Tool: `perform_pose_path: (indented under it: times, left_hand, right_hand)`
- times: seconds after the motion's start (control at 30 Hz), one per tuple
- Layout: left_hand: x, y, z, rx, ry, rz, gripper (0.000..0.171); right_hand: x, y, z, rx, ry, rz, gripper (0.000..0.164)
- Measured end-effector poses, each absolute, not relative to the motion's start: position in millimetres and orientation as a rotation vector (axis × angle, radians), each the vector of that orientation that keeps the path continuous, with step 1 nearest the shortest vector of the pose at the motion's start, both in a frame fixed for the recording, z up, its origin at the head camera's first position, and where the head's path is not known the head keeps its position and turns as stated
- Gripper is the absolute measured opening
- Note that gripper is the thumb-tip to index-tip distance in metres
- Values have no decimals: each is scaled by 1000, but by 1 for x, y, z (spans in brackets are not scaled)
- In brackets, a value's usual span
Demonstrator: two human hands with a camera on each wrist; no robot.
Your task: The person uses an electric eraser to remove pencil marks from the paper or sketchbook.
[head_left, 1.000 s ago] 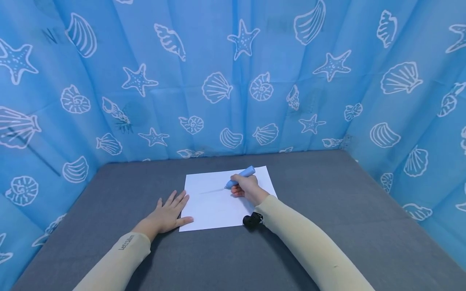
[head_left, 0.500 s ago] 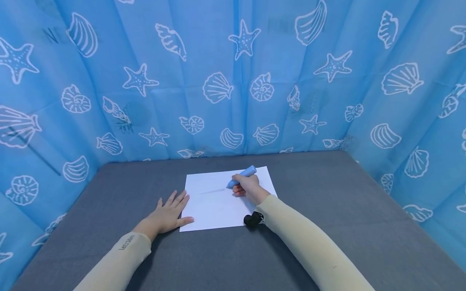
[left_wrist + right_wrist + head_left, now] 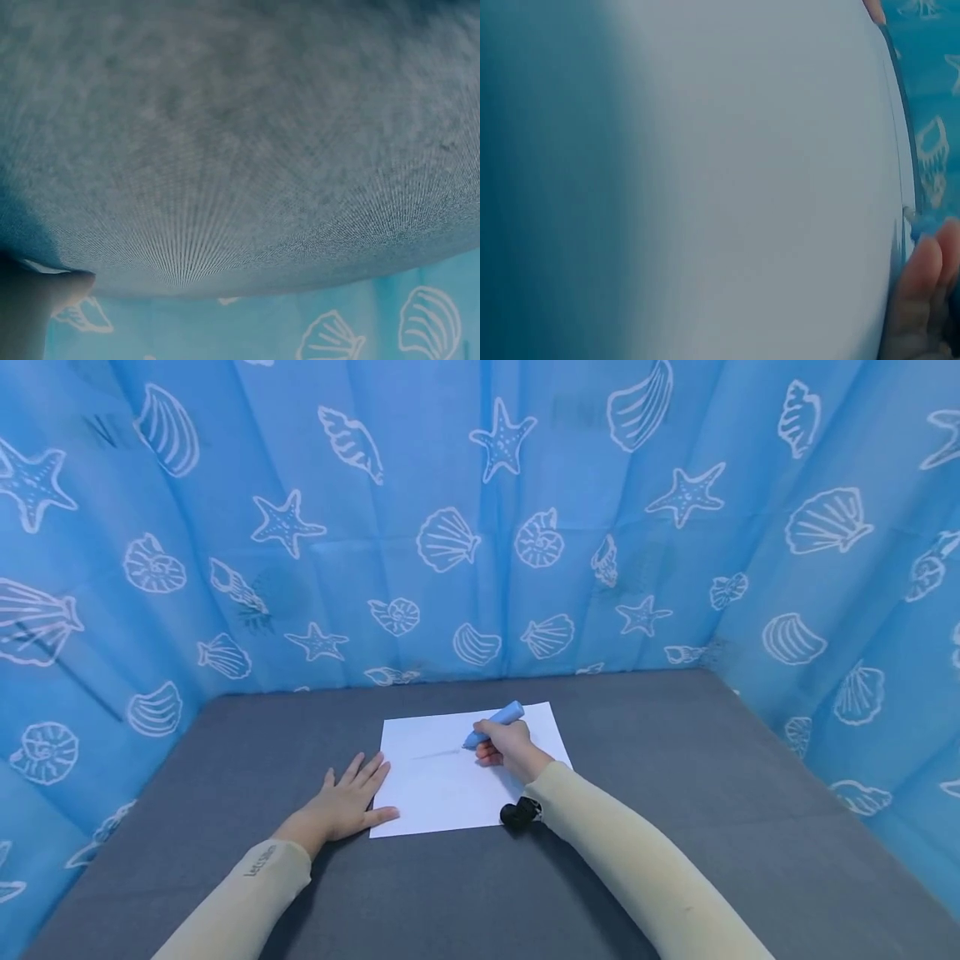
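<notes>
Seemingly free gap between paper (image 3: pixel 446 789) and curtain (image 3: pixel 495 585)

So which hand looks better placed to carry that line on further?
Probably the right hand: it holds the blue marker, whose tip is near the right end of the line. The left hand holds nothing and lies spread at the left edge of the paper.

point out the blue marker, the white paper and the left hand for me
blue marker (image 3: pixel 507 714): head view, on the barrel toward its rear end
white paper (image 3: pixel 442 792): head view, on the bare part below the drawn line
left hand (image 3: pixel 343 806): head view, on the back of it
</notes>
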State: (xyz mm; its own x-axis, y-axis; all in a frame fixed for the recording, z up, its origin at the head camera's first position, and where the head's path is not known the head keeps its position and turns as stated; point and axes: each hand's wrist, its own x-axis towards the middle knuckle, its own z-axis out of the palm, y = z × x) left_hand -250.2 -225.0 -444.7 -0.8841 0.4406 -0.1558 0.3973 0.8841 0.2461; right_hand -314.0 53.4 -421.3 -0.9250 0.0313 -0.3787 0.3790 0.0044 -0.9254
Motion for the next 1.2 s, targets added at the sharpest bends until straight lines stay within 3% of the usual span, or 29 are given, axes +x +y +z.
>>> perform_pose_path:
  times: [0.43, 0.73, 1.2]
  left_hand:
    - [-248, -225, -446, 644, 2854, 361, 96]
    - [-248, -225, -443, 644, 2856, 352, 93]
    - [-256, -226, -453, 621, 2849, 278, 97]
  right_hand:
    - [-314, 60, -415, 472, 1949, -2106, 29]
    - [-320, 59, -418, 468, 1953, -2044, 20]
    - [-316, 55, -420, 451, 2017, -2010, 20]
